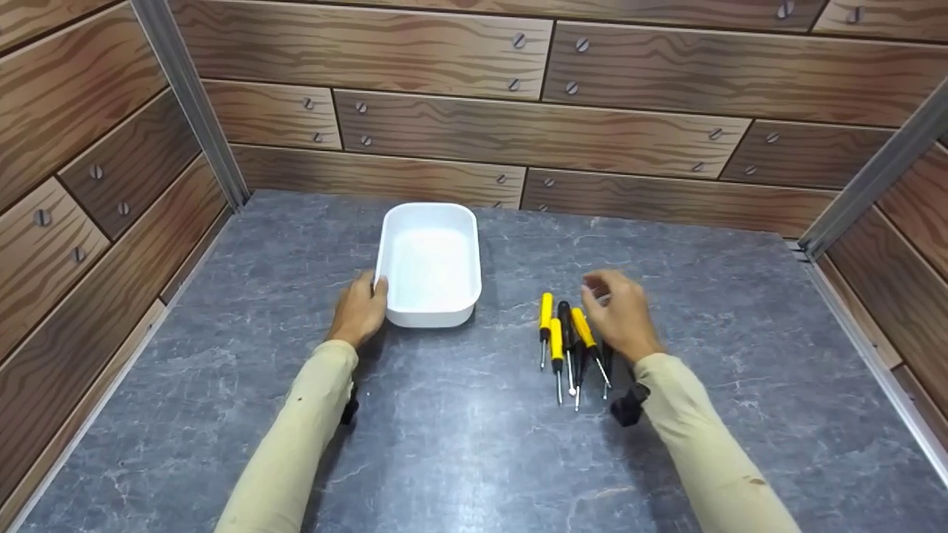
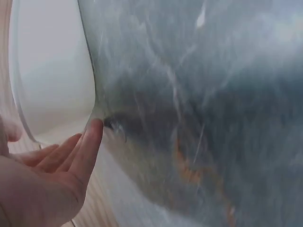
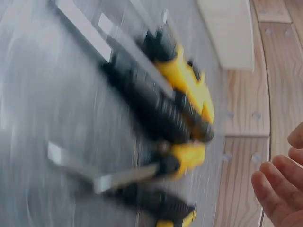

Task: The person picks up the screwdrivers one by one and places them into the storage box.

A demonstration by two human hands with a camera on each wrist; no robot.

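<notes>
A white rectangular plastic tub with rounded corners stands left of the middle. My left hand holds its left wall near the front, thumb at the rim and fingers against the outside. In the left wrist view the fingertips lie along the tub's wall. My right hand is raised just right of a group of screwdrivers, its fingers loosely bent with nothing between them. The screwdrivers have yellow-and-black or black handles pointing away from me, shafts toward me. Some look blurred in the right wrist view.
The grey marbled tabletop is bounded by wood-patterned panels at the back and both sides. Metal posts stand at the back corners. A dark wrist device sits on the right sleeve.
</notes>
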